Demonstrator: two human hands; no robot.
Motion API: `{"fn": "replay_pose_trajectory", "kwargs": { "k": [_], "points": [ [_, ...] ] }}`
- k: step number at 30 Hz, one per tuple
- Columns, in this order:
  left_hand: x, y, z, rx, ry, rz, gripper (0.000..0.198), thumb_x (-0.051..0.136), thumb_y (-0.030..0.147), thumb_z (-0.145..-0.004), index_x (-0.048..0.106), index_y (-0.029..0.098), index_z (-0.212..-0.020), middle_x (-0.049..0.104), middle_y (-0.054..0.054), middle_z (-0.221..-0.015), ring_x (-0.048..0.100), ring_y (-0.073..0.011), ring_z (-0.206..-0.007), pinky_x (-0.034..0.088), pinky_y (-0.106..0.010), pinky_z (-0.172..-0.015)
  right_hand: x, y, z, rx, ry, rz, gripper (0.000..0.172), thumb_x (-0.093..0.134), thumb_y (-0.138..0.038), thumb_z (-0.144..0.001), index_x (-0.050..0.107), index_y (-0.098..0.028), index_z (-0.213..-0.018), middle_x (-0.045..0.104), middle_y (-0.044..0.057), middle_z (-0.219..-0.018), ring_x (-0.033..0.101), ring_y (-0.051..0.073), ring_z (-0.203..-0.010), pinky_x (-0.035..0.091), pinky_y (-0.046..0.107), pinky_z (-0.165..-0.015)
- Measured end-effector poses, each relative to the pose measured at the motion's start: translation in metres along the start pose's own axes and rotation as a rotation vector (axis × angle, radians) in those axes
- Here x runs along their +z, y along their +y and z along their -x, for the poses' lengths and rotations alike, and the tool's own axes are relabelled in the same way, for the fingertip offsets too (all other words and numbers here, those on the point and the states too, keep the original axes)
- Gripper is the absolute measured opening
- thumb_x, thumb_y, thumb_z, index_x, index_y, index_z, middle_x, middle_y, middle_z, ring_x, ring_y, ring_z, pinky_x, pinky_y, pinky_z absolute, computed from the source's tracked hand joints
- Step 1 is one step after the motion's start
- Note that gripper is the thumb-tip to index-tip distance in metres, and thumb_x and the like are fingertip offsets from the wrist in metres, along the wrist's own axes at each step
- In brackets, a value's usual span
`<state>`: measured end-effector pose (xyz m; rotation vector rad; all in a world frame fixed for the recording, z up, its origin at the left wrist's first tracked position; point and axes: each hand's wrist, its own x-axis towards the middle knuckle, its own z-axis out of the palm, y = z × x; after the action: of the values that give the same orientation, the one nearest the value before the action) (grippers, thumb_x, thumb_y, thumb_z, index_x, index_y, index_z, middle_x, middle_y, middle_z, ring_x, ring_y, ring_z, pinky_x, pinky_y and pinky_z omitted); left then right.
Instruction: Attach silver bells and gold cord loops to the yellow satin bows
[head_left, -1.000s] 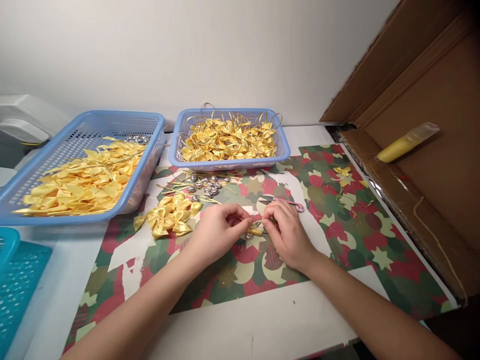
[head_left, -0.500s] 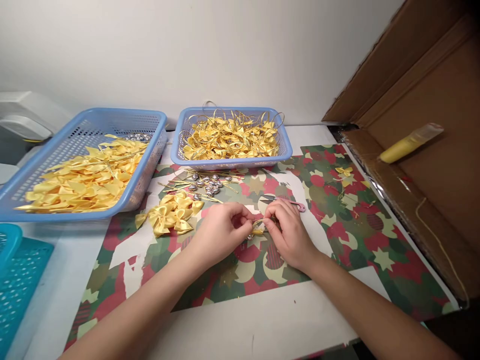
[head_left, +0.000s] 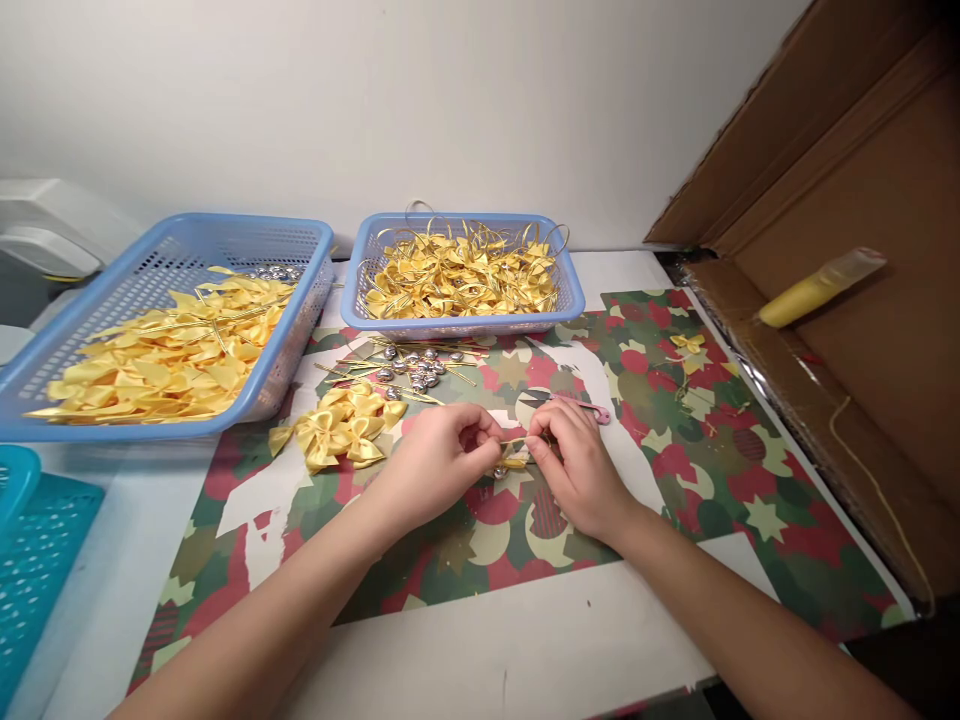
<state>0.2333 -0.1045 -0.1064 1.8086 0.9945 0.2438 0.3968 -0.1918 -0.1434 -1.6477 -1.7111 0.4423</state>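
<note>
My left hand (head_left: 450,460) and my right hand (head_left: 576,462) face each other over the patterned sheet, fingertips pinched on a thin gold cord (head_left: 516,440) that runs between them. Just below the cord, between the hands, hangs or lies a small yellow bow (head_left: 514,463) with a silver bell (head_left: 499,472); whether it touches the sheet I cannot tell. Left of my left hand is a pile of yellow bows (head_left: 341,425). Behind it lie loose silver bells (head_left: 426,380) and gold cords (head_left: 360,368). Pink-handled scissors (head_left: 602,413) lie behind my right hand.
At the back stands a blue basket (head_left: 465,325) of bows with gold loops. A larger blue basket (head_left: 262,385) of bows is at the left, a teal basket (head_left: 56,560) nearer. Cardboard (head_left: 847,180) walls the right side, with a yellow tube (head_left: 821,287) there.
The cord between my fingertips now looks straighter, and my hands have barely moved.
</note>
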Motion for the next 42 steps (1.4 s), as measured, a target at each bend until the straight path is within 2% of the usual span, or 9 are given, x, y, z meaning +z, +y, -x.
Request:
{"fn": "replay_pose_trajectory", "kwargs": {
  "k": [12, 19, 25, 27, 30, 33, 38, 42],
  "points": [
    [-0.002, -0.004, -0.001, -0.018, -0.033, 0.018, 0.014, 0.054, 0.028, -0.081, 0.062, 0.018, -0.077, 0.056, 0.003, -0.064, 0.045, -0.0111, -0.057, 0.032, -0.021, -0.051, 0.000, 0.000, 0.000, 0.022, -0.010, -0.004, 0.014, 0.044, -0.017, -0.094, 0.046, -0.022, -0.081, 0.058, 0.003, -0.086, 0.052, 0.021, -0.087, 0.036, 0.036, -0.080],
    [-0.006, -0.004, 0.001, -0.014, -0.117, 0.037, 0.020, 0.053, 0.033, -0.085, 0.060, 0.018, -0.075, 0.048, 0.005, -0.061, 0.039, -0.0099, -0.055, 0.028, -0.021, -0.049, 0.000, 0.000, 0.000, 0.026, -0.015, -0.006, 0.013, 0.044, -0.017, -0.094, 0.046, -0.022, -0.082, 0.058, 0.003, -0.087, 0.052, 0.021, -0.087, 0.036, 0.036, -0.079],
    [-0.005, -0.004, 0.001, 0.034, -0.183, 0.074, 0.025, 0.052, 0.039, -0.088, 0.062, 0.018, -0.079, 0.048, 0.003, -0.064, 0.041, -0.0108, -0.057, 0.032, -0.022, -0.051, 0.000, 0.000, 0.000, 0.018, -0.015, -0.016, 0.014, 0.044, -0.016, -0.094, 0.046, -0.022, -0.081, 0.059, 0.003, -0.086, 0.052, 0.021, -0.087, 0.036, 0.038, -0.082],
    [-0.003, -0.004, 0.000, 0.061, -0.185, 0.084, 0.026, 0.052, 0.040, -0.088, 0.063, 0.018, -0.080, 0.054, 0.001, -0.070, 0.045, -0.0119, -0.060, 0.037, -0.023, -0.054, 0.000, 0.000, 0.000, 0.017, -0.009, -0.025, 0.014, 0.045, -0.016, -0.094, 0.046, -0.022, -0.080, 0.059, 0.003, -0.085, 0.053, 0.021, -0.087, 0.037, 0.038, -0.083],
    [-0.001, -0.004, -0.001, 0.108, -0.158, 0.088, 0.023, 0.054, 0.038, -0.088, 0.064, 0.019, -0.080, 0.064, -0.005, -0.091, 0.057, -0.0167, -0.078, 0.046, -0.026, -0.066, 0.000, 0.000, 0.000, 0.021, -0.004, -0.038, 0.014, 0.048, -0.017, -0.093, 0.049, -0.022, -0.080, 0.060, 0.002, -0.085, 0.054, 0.021, -0.086, 0.038, 0.038, -0.083],
    [0.001, -0.003, -0.001, 0.133, -0.146, 0.113, 0.021, 0.053, 0.035, -0.088, 0.065, 0.019, -0.079, 0.066, -0.006, -0.102, 0.060, -0.0195, -0.092, 0.048, -0.028, -0.076, 0.000, -0.001, -0.001, 0.019, 0.002, -0.054, 0.013, 0.049, -0.016, -0.091, 0.050, -0.022, -0.080, 0.060, 0.002, -0.085, 0.054, 0.021, -0.086, 0.038, 0.039, -0.085],
    [0.003, 0.000, 0.001, 0.096, -0.184, 0.104, 0.027, 0.050, 0.039, -0.091, 0.066, 0.019, -0.083, 0.066, -0.003, -0.086, 0.056, -0.0144, -0.070, 0.043, -0.024, -0.061, 0.000, -0.001, -0.001, 0.016, 0.028, -0.076, 0.014, 0.050, -0.014, -0.091, 0.050, -0.022, -0.079, 0.060, 0.001, -0.083, 0.055, 0.020, -0.085, 0.038, 0.040, -0.088],
    [0.004, -0.001, 0.001, 0.079, -0.175, 0.116, 0.030, 0.052, 0.041, -0.090, 0.068, 0.017, -0.083, 0.064, -0.002, -0.080, 0.052, -0.0130, -0.065, 0.040, -0.023, -0.056, 0.001, -0.001, -0.001, 0.017, 0.042, -0.084, 0.014, 0.051, -0.014, -0.090, 0.050, -0.023, -0.078, 0.060, 0.002, -0.081, 0.055, 0.020, -0.084, 0.039, 0.040, -0.086]
  ]
}}
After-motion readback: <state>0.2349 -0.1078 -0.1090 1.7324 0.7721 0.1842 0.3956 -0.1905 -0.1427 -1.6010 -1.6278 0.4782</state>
